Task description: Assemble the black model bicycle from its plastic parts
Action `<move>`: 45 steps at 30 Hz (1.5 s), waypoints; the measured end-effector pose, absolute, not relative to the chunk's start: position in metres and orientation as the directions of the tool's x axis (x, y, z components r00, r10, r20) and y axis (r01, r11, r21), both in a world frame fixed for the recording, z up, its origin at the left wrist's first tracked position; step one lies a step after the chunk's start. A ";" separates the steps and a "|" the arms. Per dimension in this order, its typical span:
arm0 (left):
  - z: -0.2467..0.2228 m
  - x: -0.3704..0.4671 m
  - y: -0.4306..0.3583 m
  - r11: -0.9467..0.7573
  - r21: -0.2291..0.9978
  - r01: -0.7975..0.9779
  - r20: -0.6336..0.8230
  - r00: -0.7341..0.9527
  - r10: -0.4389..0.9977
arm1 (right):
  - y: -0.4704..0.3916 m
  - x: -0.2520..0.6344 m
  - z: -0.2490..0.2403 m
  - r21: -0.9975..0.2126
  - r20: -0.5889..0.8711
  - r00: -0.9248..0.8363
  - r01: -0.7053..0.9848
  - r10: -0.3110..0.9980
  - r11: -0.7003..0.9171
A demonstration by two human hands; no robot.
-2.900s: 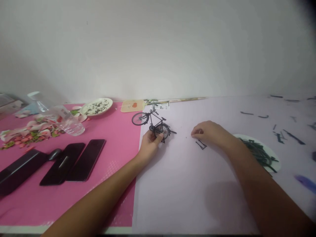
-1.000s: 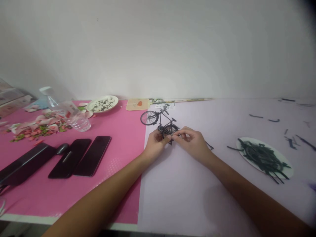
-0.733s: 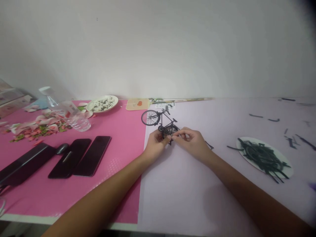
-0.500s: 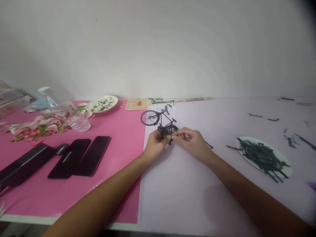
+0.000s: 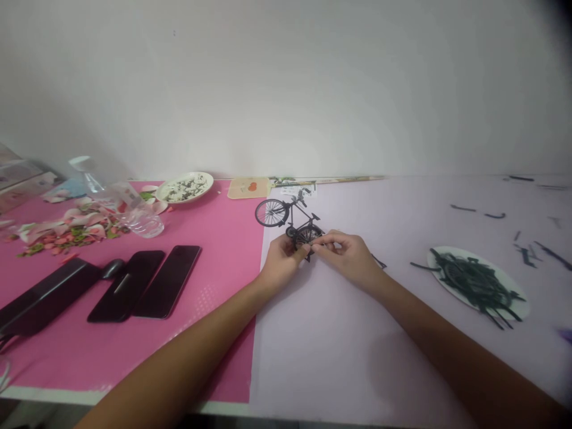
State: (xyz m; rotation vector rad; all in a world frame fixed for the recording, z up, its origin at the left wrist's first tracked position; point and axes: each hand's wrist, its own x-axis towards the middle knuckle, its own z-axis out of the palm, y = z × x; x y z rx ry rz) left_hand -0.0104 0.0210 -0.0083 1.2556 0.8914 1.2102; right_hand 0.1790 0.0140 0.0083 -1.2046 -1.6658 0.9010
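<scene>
Now the right hand [image 5: 343,255], fingertips pinched on something unclear, has joined the left hand [image 5: 281,261] gripping the bike's [image 5: 292,221] rear wheel [image 5: 302,236], well behind the bench's [image 5: 322,351] front edge, seemingly for close work.

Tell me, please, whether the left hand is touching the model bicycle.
Touching: the head view shows the left hand holding the model bicycle at its rear wheel.

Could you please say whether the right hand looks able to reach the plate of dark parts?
Probably yes: nothing visible blocks the plate beside the right forearm, though the right hand is at the model bicycle.
</scene>
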 end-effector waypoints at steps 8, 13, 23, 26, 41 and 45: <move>-0.006 -0.011 0.020 -0.077 0.985 -0.154 0.105 0.182 0.978 | 0.014 0.179 0.009 -0.895 0.220 -0.156 0.360 0.963 0.263; -0.006 -0.011 0.020 -0.072 0.988 -0.136 0.096 0.181 0.979 | 0.014 0.178 0.006 -0.880 0.252 -0.138 0.380 0.958 0.286; -0.005 -0.010 0.020 -0.082 0.987 -0.141 0.108 0.184 0.977 | 0.009 0.172 0.011 -0.845 0.322 -0.109 0.416 0.940 0.337; -0.006 -0.009 0.021 -0.072 0.985 -0.154 0.095 0.151 0.984 | 0.009 0.173 0.013 -0.833 0.345 -0.081 0.433 0.935 0.345; -0.018 -0.008 0.026 -0.081 0.996 -0.040 0.080 -0.024 0.997 | 0.038 0.197 -0.011 -0.371 0.437 -0.295 0.802 0.850 0.469; -0.015 -0.009 0.024 -0.085 0.996 -0.035 0.084 -0.019 0.996 | 0.035 0.195 -0.009 -0.393 0.409 -0.278 0.806 0.869 0.442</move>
